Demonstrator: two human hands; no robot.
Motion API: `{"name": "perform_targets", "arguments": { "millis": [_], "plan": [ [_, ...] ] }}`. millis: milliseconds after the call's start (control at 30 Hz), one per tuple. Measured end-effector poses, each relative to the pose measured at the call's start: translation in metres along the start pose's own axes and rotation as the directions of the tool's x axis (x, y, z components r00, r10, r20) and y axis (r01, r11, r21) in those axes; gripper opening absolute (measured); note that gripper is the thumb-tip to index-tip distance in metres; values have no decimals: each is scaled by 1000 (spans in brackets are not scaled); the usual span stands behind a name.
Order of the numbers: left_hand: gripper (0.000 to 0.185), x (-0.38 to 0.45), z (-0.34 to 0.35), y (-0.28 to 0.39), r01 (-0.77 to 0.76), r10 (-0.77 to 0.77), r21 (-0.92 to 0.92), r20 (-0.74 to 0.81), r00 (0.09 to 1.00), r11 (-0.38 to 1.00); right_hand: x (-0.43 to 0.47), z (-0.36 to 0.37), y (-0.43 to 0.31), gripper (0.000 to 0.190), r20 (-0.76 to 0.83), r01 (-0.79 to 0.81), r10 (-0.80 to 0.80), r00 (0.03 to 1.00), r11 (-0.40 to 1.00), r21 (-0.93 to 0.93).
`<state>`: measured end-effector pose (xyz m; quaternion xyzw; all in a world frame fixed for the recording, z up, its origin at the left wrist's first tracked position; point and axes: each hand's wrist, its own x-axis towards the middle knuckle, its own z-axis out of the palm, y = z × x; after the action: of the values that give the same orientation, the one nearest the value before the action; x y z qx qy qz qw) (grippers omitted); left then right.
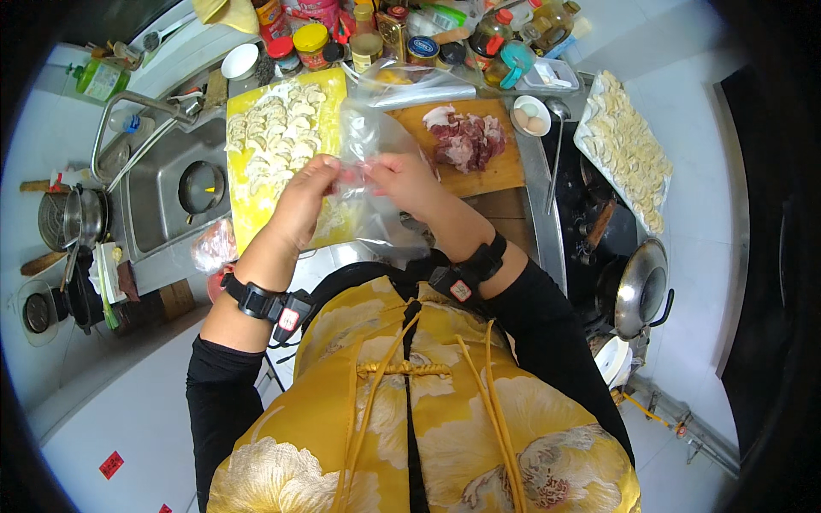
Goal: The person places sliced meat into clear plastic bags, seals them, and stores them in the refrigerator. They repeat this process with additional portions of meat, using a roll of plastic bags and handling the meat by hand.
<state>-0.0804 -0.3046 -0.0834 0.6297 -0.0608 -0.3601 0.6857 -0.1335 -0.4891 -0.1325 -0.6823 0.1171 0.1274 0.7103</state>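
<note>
A clear plastic bag point(385, 221) hangs between my two hands, its film spreading above and below them. My left hand point(308, 192) pinches one side of it between thumb and fingers. Close beside, my right hand point(407, 183) grips the other side. Under and left of the bag lies a yellow cutting board point(247, 218) dusted with flour. Rows of folded dumplings point(276, 128) cover its far part. To the right, chunks of raw meat point(468, 141) rest on a wooden cutting board point(507, 176), partly hidden by the bag and my right hand.
Left is a steel sink point(151, 211) with a small pan point(201, 187) inside. Jars and bottles point(311, 46) crowd the back. On the right are a bowl of eggs point(531, 115), a ladle point(557, 154), a dumpling-covered tray point(622, 151) and a wok point(641, 288) by the cooktop point(577, 192).
</note>
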Motion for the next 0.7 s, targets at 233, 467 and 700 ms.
{"name": "perform_targets", "arguments": {
  "millis": [233, 467, 700],
  "plan": [
    [13, 2, -22, -7, -50, 57, -513, -2, 998, 857, 4, -39, 35, 23, -183, -129, 129, 975, 992, 12],
    [32, 8, -28, -19, -47, 121, 570, -93, 988, 821, 18, -76, 22, 18, 296, -245, -49, 954, 443, 863],
    [28, 5, -39, 2, 140, 120, 850, -230, 966, 507, 3, -88, -6, 19, 88, -24, 57, 994, 943, -333]
  ]
}}
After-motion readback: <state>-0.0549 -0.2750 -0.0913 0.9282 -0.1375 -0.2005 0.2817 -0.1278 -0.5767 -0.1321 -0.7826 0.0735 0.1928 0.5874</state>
